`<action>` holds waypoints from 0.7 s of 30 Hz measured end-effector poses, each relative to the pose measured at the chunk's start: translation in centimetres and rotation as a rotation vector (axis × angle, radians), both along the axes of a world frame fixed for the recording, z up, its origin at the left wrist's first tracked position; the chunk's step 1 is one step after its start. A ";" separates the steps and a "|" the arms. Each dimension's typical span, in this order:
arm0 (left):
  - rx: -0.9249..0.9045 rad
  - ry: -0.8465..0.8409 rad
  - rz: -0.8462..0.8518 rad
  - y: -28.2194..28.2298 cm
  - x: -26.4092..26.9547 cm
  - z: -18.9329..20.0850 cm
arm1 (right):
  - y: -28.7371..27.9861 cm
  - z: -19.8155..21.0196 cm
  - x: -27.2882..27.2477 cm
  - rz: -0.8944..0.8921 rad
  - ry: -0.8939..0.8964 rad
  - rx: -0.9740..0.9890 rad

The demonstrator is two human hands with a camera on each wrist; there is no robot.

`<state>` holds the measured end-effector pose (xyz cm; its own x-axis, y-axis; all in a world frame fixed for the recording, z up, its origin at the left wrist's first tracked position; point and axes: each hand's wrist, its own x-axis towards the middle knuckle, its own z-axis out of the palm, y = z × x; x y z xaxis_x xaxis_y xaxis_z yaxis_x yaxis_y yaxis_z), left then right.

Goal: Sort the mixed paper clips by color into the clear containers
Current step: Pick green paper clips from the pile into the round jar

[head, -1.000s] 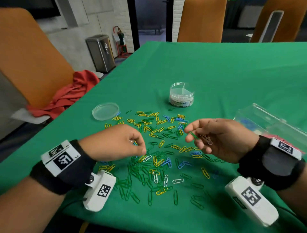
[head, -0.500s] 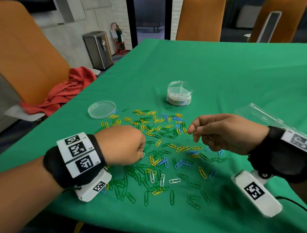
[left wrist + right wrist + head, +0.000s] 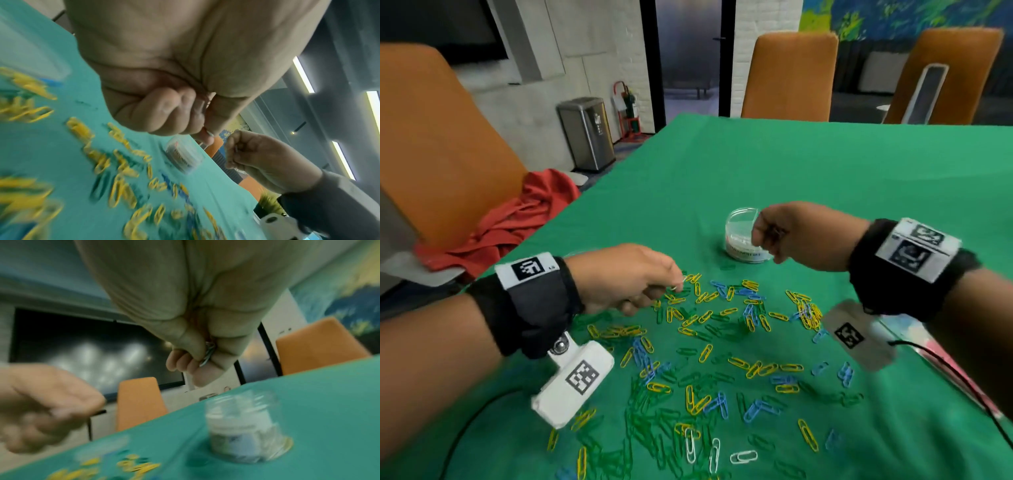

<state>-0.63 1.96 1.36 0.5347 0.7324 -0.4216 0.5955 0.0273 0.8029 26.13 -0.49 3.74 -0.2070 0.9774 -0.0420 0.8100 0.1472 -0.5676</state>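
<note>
The paper clips [image 3: 709, 363] lie loose on the green table [image 3: 825, 178], a scatter of thin wire loops in yellow, green, blue and white. Green ones crowd together below the left hand [image 3: 625, 277], yellow and blue are mixed between the two hands, and three white clips [image 3: 714, 454] lie close together nearer the person than either hand. In the wrist views the scatter is blurred to yellow and blue streaks.

The left hand is low over the clips with its fingers curled in, thumb and forefinger pinching a pale clip [image 3: 209, 134] whose wire end shows past the fingertips. The right hand [image 3: 801, 236] is raised clear of the table in a fist, closed round a small bunch of pale clips [image 3: 207, 355] that peek out between thumb and curled fingers.

Just beyond and under the right fist stands a round clear container [image 3: 741, 236], upright, open on top, with a label round its base and pale contents; what exactly is inside cannot be told. Below the right wrist, at the table's edge, part of a clear flat box [image 3: 900, 329] shows, mostly hidden by the wrist camera.

Past the left hand, off the table, a red cloth [image 3: 517, 219] lies heaped on an orange chair [image 3: 438, 150].
</note>
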 end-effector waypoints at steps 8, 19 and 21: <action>0.107 0.015 0.016 6.6 4.1 3.1 | 8.2 -0.4 1.3 -0.096 -0.173 0.155; 0.828 0.365 -0.151 10.7 11.9 1.2 | 7.5 -2.6 6.1 -0.221 -0.287 0.044; 0.834 0.387 -0.231 10.7 13.4 0.6 | 7.4 -3.3 6.0 -0.220 -0.279 0.025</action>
<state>12.76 12.62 1.98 0.6368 0.7709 0.0117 0.7434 -0.6179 0.2559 32.10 6.94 0.44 0.0248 0.9988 -0.0424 0.9472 -0.0370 -0.3185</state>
